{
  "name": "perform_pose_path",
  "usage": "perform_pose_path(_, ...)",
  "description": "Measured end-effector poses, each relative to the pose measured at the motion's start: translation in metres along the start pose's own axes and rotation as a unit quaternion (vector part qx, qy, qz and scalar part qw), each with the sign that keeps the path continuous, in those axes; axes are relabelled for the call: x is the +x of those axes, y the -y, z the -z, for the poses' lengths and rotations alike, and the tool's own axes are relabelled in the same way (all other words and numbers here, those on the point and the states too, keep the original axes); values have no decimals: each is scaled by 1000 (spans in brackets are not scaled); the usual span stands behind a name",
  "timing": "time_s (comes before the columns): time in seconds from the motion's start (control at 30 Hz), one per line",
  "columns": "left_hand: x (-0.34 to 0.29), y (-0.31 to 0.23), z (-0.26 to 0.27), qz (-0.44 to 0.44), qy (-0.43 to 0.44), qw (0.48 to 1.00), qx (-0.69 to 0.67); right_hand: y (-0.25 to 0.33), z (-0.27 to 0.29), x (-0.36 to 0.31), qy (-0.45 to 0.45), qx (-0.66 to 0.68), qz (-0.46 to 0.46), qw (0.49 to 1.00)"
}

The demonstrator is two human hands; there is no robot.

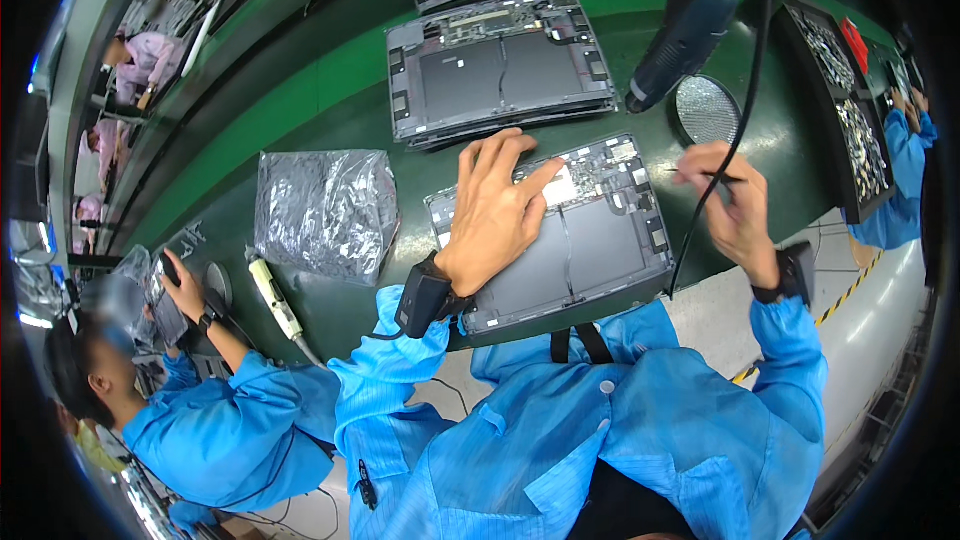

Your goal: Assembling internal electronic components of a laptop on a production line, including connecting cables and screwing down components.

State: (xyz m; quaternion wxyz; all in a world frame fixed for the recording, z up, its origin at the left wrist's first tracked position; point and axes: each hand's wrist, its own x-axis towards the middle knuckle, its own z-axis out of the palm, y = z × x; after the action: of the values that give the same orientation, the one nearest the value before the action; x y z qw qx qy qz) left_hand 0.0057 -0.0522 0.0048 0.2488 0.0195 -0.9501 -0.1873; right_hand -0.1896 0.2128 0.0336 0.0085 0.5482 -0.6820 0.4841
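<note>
An opened laptop base, dark grey with its boards and battery showing, lies on the green bench in front of me. My left hand rests over its left and upper part, fingers spread, with some touching the board area. To the right of the laptop base, my right hand is raised with thumb and fingers pinched together. A thin dark thing seems to show at its fingertips, too small to name. A black cable passes in front of that hand.
Beyond lies a stack of similar laptop bases. A dark power screwdriver hangs above a round dish. Black parts trays stand right; a plastic bag and pale handheld tool lie left. A co-worker sits left.
</note>
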Motion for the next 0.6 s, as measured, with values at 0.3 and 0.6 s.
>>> perform_pose_path(0.3, -2, -3, -3, 6, 2, 1000, 21, -10, -85, 56, 31, 7, 29, 999)
perform_pose_path(0.6, -5, -1, -4, 20, 0, 1000, 19, -9, -85, 63, 65, -27, 81, 994)
